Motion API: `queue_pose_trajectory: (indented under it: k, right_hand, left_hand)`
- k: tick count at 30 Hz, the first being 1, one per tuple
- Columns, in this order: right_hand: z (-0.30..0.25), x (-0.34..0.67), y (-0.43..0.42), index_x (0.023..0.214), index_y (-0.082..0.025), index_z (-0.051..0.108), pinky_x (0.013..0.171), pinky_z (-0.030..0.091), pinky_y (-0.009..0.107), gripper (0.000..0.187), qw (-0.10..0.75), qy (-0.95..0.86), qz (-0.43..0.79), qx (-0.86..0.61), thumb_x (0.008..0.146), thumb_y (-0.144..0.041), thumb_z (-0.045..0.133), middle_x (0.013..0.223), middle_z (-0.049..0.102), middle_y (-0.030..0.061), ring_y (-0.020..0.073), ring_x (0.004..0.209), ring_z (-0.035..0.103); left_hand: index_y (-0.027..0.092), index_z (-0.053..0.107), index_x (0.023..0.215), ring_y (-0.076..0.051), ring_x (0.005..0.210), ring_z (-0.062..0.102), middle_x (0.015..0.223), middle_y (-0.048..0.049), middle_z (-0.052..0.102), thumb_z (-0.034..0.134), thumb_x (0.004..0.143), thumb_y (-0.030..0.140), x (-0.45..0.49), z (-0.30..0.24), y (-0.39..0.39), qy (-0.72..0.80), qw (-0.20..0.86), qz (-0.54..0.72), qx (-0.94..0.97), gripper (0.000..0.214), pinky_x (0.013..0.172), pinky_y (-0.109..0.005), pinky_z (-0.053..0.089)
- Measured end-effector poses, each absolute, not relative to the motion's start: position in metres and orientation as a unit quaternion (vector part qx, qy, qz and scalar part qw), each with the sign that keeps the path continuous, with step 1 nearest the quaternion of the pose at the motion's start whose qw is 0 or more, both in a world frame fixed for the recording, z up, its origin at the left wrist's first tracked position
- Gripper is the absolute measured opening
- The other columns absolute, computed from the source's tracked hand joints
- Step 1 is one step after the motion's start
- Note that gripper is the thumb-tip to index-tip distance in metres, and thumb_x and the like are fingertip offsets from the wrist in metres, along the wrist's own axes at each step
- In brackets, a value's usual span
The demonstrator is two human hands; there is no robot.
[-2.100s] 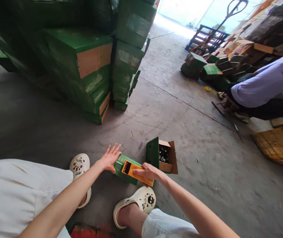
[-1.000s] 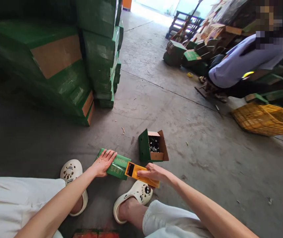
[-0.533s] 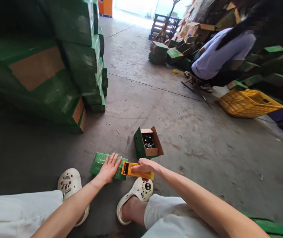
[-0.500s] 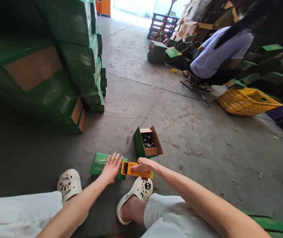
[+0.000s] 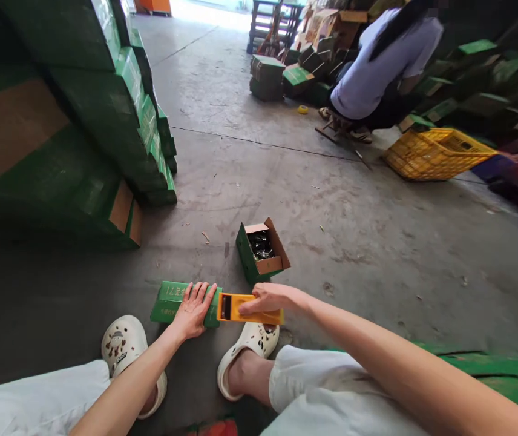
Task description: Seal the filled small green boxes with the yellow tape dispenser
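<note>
A long green box (image 5: 170, 301) lies on the concrete floor between my feet. My left hand (image 5: 192, 309) rests flat on its right end with fingers spread. My right hand (image 5: 268, 298) grips an orange tool (image 5: 246, 308), whose left end touches the right end of the box. A small open green carton (image 5: 262, 251) with dark items inside stands just behind the tool.
Stacks of green cartons (image 5: 81, 115) rise at the left. A person in a pale shirt (image 5: 386, 57) crouches at the back right among more boxes, beside a yellow crate (image 5: 436, 154). A roll of yellow tape (image 5: 303, 109) lies on the floor. My white clogs (image 5: 125, 345) flank the box.
The view has swung to the right and down. My left hand slid along the green box toward its right end, while my right hand kept the orange tool at that end.
</note>
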State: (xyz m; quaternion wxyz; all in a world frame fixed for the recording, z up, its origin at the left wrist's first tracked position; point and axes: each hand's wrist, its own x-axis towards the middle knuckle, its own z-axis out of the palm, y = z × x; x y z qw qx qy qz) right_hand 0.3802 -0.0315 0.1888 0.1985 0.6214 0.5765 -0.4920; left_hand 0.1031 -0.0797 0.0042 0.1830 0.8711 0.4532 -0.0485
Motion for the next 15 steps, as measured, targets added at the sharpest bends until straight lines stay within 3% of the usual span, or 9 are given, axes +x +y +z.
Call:
queue_pose_trajectory:
  k: [3,6,15]
  right_hand:
    - [0.203,0.411,-0.036,0.062,-0.019,0.068,0.051,0.038,0.025,0.052,0.266,0.581,-0.476,0.605,0.073,-0.069,0.077,0.060,0.063,0.0020,0.0180,0.059,0.061]
    - [0.199,0.421,-0.040,0.065,-0.018,0.071,0.053,0.042,0.025,0.047,0.280,0.552,-0.474,0.626,0.076,-0.064,0.075,0.057,0.064,0.0023,0.0190,0.060,0.064]
    - [0.129,0.351,-0.030,0.068,-0.016,0.072,0.072,0.055,0.033,0.033,0.291,0.567,-0.400,0.659,0.079,-0.046,0.080,0.067,0.072,0.0090,0.0320,0.085,0.076]
  left_hand:
    - [0.023,0.002,0.169,-0.041,0.156,0.020,0.168,-0.0177,0.030,0.080,0.058,0.029,0.100,0.003,-0.079,0.460,0.187,-0.050,0.866,0.136,0.129,-0.058,0.000]
    - [0.024,0.001,0.169,-0.041,0.156,0.020,0.167,-0.0187,0.031,0.081,0.057,0.030,0.100,0.005,-0.080,0.464,0.187,-0.049,0.865,0.138,0.129,-0.058,0.001]
    - [0.022,0.005,0.169,-0.042,0.156,0.020,0.166,-0.0202,0.030,0.082,0.056,0.025,0.103,0.013,-0.082,0.465,0.186,-0.056,0.864,0.136,0.128,-0.057,0.001]
